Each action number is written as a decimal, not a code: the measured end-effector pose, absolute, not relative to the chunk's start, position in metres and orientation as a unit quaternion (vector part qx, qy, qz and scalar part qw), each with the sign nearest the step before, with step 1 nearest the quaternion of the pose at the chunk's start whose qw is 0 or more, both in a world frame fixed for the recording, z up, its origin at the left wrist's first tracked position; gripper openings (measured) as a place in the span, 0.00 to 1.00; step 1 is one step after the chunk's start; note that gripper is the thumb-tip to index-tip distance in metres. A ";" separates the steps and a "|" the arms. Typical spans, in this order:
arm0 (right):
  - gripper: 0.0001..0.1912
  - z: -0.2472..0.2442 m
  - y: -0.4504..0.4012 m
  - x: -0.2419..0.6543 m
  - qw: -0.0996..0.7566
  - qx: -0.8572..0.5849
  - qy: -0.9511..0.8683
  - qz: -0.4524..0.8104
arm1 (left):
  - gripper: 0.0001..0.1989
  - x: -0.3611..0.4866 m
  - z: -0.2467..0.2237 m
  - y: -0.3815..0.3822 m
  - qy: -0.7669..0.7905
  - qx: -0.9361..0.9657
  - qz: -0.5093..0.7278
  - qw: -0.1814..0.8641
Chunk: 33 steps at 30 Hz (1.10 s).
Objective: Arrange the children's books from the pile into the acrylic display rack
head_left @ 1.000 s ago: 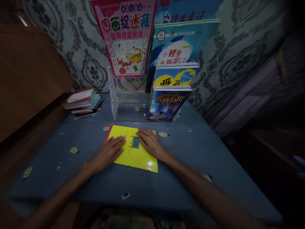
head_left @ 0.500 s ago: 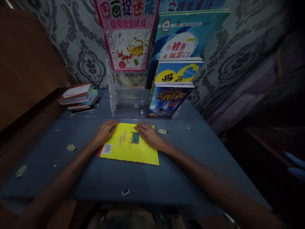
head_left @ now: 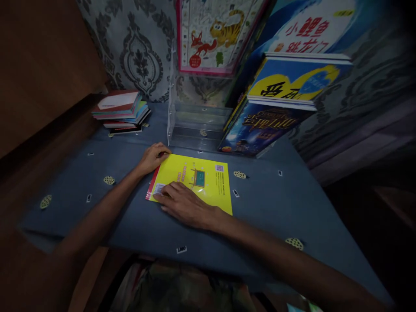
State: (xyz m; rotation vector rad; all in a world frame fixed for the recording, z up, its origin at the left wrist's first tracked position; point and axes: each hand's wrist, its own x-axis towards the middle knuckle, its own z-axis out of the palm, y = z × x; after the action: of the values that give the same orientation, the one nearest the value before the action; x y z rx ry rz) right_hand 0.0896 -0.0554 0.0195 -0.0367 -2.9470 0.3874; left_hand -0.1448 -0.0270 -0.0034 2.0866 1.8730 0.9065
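A yellow book (head_left: 211,182) with a red spine lies flat on the blue tablecloth, its barcode side up. At its far left corner my left hand (head_left: 153,158) has its fingers bent together, thumb and fingertips on the book's edge. My right hand (head_left: 185,204) rests over the near left part of the book, fingers loosely spread and partly covering the barcode; nothing is held in it.
Behind the book stands a clear acrylic rack (head_left: 195,141), with a dark blue book (head_left: 266,128), a blue and yellow book (head_left: 292,80) and a pink-framed book (head_left: 208,43). A stack of books (head_left: 120,110) sits at the back left.
My right hand has moved from the book's far edge to its near left part, uncovering the QR code. My left hand stays at the far left corner. The view has shifted and come closer.
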 end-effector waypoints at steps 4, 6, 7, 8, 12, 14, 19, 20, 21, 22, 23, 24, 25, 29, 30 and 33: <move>0.20 0.017 -0.059 0.078 0.087 -0.011 -0.988 0.129 | 0.12 -0.146 -0.003 -0.027 0.635 0.701 0.305 0.109; 0.20 0.015 -0.057 0.075 0.089 -0.016 -0.987 0.131 | 0.12 -0.147 -0.004 -0.026 0.634 0.700 0.311 0.111; 0.20 0.015 -0.055 0.073 0.089 -0.020 -0.987 0.129 | 0.13 -0.147 -0.005 -0.025 0.633 0.699 0.313 0.112; 0.19 0.014 -0.054 0.071 0.088 -0.024 -0.988 0.126 | 0.13 -0.147 -0.005 -0.025 0.632 0.699 0.316 0.113; 0.19 0.015 -0.044 0.063 0.090 -0.041 -0.988 0.115 | 0.18 -0.146 -0.004 -0.027 0.625 0.695 0.336 0.117; 0.19 0.015 -0.037 0.058 0.093 -0.051 -0.988 0.114 | 0.22 -0.144 -0.003 -0.029 0.633 0.673 0.360 0.129; 0.19 0.017 -0.016 0.048 0.099 -0.096 -0.983 0.117 | 0.28 -0.145 -0.006 -0.032 0.652 0.599 0.422 0.192; 0.20 0.017 -0.011 0.046 0.101 -0.107 -0.982 0.115 | 0.30 -0.146 -0.007 -0.032 0.651 0.591 0.431 0.202; 0.20 0.016 -0.007 0.044 0.102 -0.118 -0.981 0.112 | 0.31 -0.147 -0.008 -0.032 0.651 0.584 0.437 0.209; 0.19 0.016 -0.003 0.042 0.103 -0.130 -0.980 0.107 | 0.31 -0.148 -0.009 -0.032 0.652 0.580 0.441 0.213; 0.19 0.015 0.001 0.040 0.105 -0.142 -0.979 0.102 | 0.32 -0.149 -0.009 -0.032 0.652 0.578 0.442 0.214; 0.19 0.014 0.004 0.038 0.108 -0.154 -0.977 0.096 | 0.31 -0.149 -0.009 -0.032 0.652 0.578 0.443 0.213; 0.18 0.013 0.007 0.037 0.112 -0.166 -0.976 0.090 | 0.31 -0.148 -0.009 -0.033 0.650 0.579 0.444 0.212; 0.16 0.009 0.014 0.033 0.135 -0.201 -0.967 0.076 | 0.29 -0.143 -0.006 -0.037 0.650 0.582 0.449 0.196; 0.16 0.009 0.015 0.032 0.138 -0.206 -0.966 0.075 | 0.28 -0.141 -0.005 -0.039 0.652 0.583 0.448 0.185; 0.17 0.008 0.015 0.032 0.137 -0.216 -0.964 0.075 | 0.26 -0.135 -0.001 -0.045 0.663 0.593 0.439 0.125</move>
State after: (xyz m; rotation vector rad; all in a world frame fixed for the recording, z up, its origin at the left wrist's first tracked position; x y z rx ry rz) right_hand 0.0315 0.0150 0.0081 -0.6239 -2.7898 0.2168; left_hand -0.1347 -0.0448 -0.0005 1.7292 1.9319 1.2782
